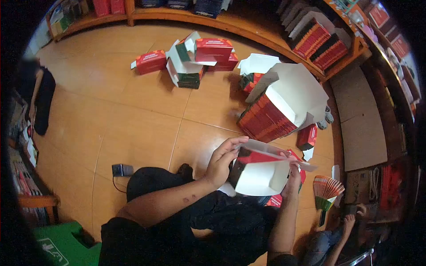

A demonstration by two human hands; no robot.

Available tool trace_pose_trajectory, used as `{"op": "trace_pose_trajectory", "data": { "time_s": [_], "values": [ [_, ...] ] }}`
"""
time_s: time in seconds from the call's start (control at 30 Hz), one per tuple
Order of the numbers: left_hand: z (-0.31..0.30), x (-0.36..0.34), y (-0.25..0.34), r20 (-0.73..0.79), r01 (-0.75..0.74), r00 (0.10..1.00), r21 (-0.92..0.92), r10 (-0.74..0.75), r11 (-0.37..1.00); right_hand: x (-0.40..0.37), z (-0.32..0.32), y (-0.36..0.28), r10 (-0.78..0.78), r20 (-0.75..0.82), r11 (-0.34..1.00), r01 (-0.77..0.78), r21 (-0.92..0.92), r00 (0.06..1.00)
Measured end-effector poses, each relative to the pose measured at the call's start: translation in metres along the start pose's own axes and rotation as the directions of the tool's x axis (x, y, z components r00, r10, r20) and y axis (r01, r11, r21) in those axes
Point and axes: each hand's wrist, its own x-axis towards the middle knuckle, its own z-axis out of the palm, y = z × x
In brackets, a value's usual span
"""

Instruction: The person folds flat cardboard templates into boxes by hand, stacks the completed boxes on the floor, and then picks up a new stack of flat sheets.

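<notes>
Over my lap I hold a partly folded carton [259,178], white inside with red and dark outer faces, its flaps standing open. My left hand [220,165] grips its left side, fingers along the upper edge. On the right side my right hand [291,178] pinches the carton near a flap. Just beyond my hands stands a tall stack of flat red cartons [268,114], with open white flaps at its top. A small red box [306,136] lies to the right of that stack. Part of another red carton [275,201] shows below my hands.
Several red and green boxes [213,49] lie on the tiled floor [133,119] ahead. Wooden shelves [248,27] run along the back. A small black box [122,170] with a cord sits left of my knee. Other people sit at far left and lower right, near a fanned orange-striped object [328,188].
</notes>
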Motion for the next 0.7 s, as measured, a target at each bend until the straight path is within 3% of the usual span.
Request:
{"op": "trace_pose_trajectory", "data": {
  "time_s": [0.03, 0.1, 0.17, 0.23, 0.3, 0.33, 0.37, 0.4, 0.43, 0.47, 0.53, 0.6, 0.67, 0.7],
  "values": [
    [0.0, -0.002, -0.002, 0.014, 0.011, 1.0, -0.162, -0.009, 0.987, 0.0, 0.0, 0.001, 0.015, 0.008, 1.0, -0.015, -0.016, 1.0],
    [-0.001, -0.004, -0.005, 0.045, 0.07, 0.997, -0.15, -0.064, 0.986, 0.001, -0.003, 0.004, 0.054, -0.003, 0.998, -0.054, -0.04, 0.999],
    [0.004, -0.004, -0.009, 0.142, -0.139, 0.985, 0.34, 0.095, 0.93, 0.003, -0.011, 0.01, 0.065, -0.013, 0.996, -0.065, -0.053, 0.998],
    [0.0, -0.003, -0.015, 0.162, -0.152, 0.983, 0.438, 0.088, 0.886, 0.003, -0.004, 0.013, -0.11, 0.304, 0.993, 0.095, 0.063, 0.946],
    [-0.008, -0.002, -0.022, 0.193, -0.176, 0.979, 0.631, 0.066, 0.756, -0.004, -0.003, 0.012, -0.071, 0.305, 0.996, 0.049, 0.078, 0.95],
    [-0.009, -0.004, -0.025, 0.15, -0.188, 0.982, 0.684, 0.116, 0.705, -0.01, -0.01, 0.012, 0.009, 0.216, 0.999, 0.001, -0.043, 0.976],
    [-0.006, -0.007, -0.028, 0.145, -0.186, 0.982, 0.686, 0.119, 0.703, -0.013, -0.013, 0.013, 0.079, 0.118, 0.985, -0.06, -0.159, 0.99],
    [0.001, -0.008, -0.024, -0.071, 0.036, 0.997, 0.537, 0.002, 0.843, -0.014, -0.009, 0.019, 0.073, 0.059, 0.993, -0.067, -0.099, 0.996],
    [0.008, -0.009, -0.023, -0.255, 0.235, 0.954, 0.32, -0.156, 0.918, -0.01, -0.009, 0.022, 0.163, -0.105, 0.977, -0.175, -0.121, 0.981],
    [0.006, -0.008, -0.037, -0.251, 0.11, 0.967, 0.241, -0.048, 0.964, -0.011, -0.007, 0.024, 0.129, -0.101, 0.971, -0.146, -0.189, 0.987],
    [0.005, -0.007, -0.023, -0.266, 0.166, 0.958, 0.215, -0.106, 0.962, -0.016, 0.002, 0.018, 0.099, -0.088, 0.957, -0.119, -0.265, 0.991],
    [0.001, -0.006, -0.019, -0.282, 0.221, 0.945, 0.182, -0.165, 0.958, -0.019, 0.006, 0.005, -0.022, 0.145, 0.859, 0.093, -0.504, 0.989],
    [-0.005, -0.003, -0.021, -0.11, 0.181, 0.983, 0.438, -0.147, 0.88, -0.007, -0.014, 0.006, -0.086, 0.084, 0.774, 0.12, -0.622, 0.993],
    [0.0, -0.006, -0.011, -0.035, -0.033, 0.998, 0.496, 0.058, 0.868, 0.001, -0.028, 0.007, -0.167, 0.023, 0.679, 0.132, -0.722, 0.986]
  ]
}}
